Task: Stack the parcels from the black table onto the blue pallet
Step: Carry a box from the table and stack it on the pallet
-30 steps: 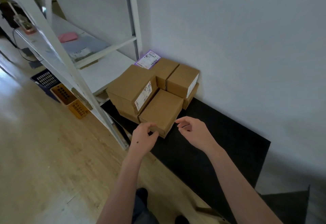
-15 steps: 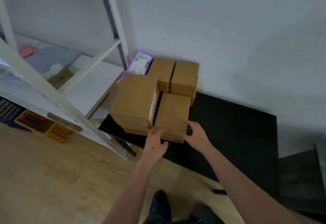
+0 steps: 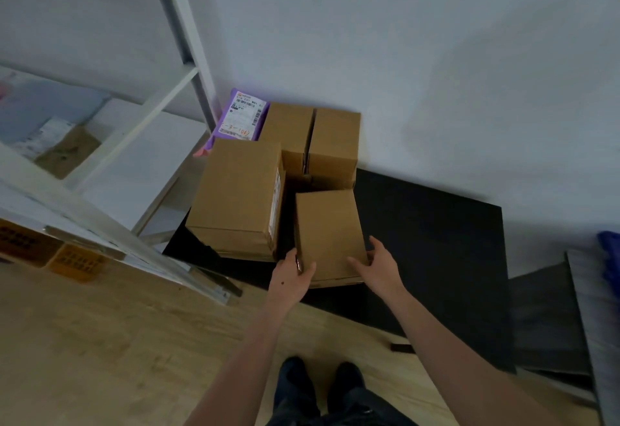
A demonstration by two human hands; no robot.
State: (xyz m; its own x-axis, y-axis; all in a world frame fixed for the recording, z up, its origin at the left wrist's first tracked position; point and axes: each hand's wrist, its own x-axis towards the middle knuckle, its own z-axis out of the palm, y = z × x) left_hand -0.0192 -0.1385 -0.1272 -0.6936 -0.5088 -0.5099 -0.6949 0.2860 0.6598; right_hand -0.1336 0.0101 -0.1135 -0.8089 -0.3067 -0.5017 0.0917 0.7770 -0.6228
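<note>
Your left hand (image 3: 291, 279) and right hand (image 3: 379, 269) grip the near box (image 3: 330, 231). A taller box (image 3: 240, 190) stands just left.

A plain pale wall (image 3: 436, 56) fills the back, evenly lit, with soft shadows; the floor (image 3: 100, 341) is light wooden planks; a white metal shelf rack (image 3: 188, 39) stands at the left by the wall; orange crates (image 3: 77, 259) sit low beneath it.
</note>
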